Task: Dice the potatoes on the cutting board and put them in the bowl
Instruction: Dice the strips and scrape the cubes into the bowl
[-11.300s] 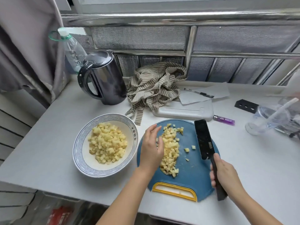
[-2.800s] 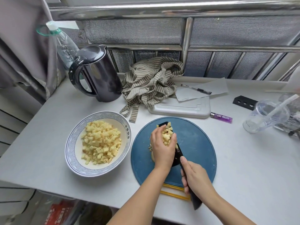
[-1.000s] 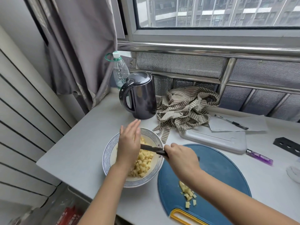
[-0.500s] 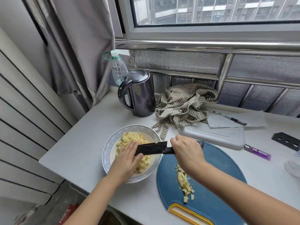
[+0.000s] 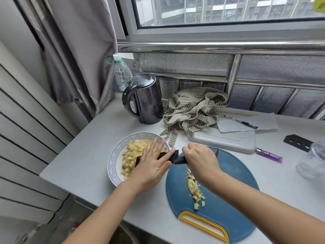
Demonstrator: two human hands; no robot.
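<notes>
A white bowl with a blue patterned rim (image 5: 114, 156) holds a heap of diced potato (image 5: 133, 152). My right hand (image 5: 200, 161) grips the handle of a black knife (image 5: 173, 156), whose blade reaches over the bowl's right rim. My left hand (image 5: 151, 166) lies flat with straight fingers on the blade above the bowl. To the right, a round blue cutting board (image 5: 228, 187) with a yellow handle carries a small strip of potato cubes (image 5: 194, 189).
A dark kettle (image 5: 144, 99) and a plastic bottle (image 5: 121, 74) stand behind the bowl. A striped cloth (image 5: 193, 110), a white board (image 5: 225, 140), paper with a pen (image 5: 241, 122), a purple lighter (image 5: 269, 155) and a clear cup (image 5: 313, 162) lie behind and right. The table edge runs near left.
My left hand has slid from below the blade onto its top, fingers now stretched out flat. The knife stays over the bowl's rim. The camera has tilted slightly.
</notes>
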